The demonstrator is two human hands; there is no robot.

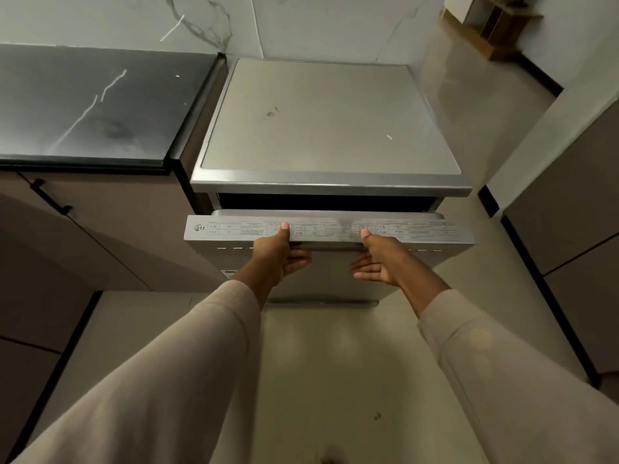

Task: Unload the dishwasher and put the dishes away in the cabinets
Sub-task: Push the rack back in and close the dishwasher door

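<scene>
We had both hands on the door of the dishwasher, which stood cracked open at the top, a dark slot showing between its printed upper edge and the machine's flat lid. Our left hand pinched that edge, thumb on top and fingers curled in beneath the lip. Our right hand laid only its thumb on the edge, its fingers straight and loosely spread below, apart from the door face as far as we could tell. The dishes were nowhere in sight: whatever the racks held lay behind the door in that black gap. The risk we judged greatest was the uneven hold. With one hand gripping and the other merely resting, a door that dropped on its hinge could slip from under the right thumb and fall open hard, rattling whatever was stacked inside. A thumb on the edge might also be nipped if the door sprang back. Hard to make out were the small print on the edge, the left fingertips tucked under the lip, and whether a handle recess sat there. The countertop to the left and the cabinets below it were cut off at the frame's side.
</scene>
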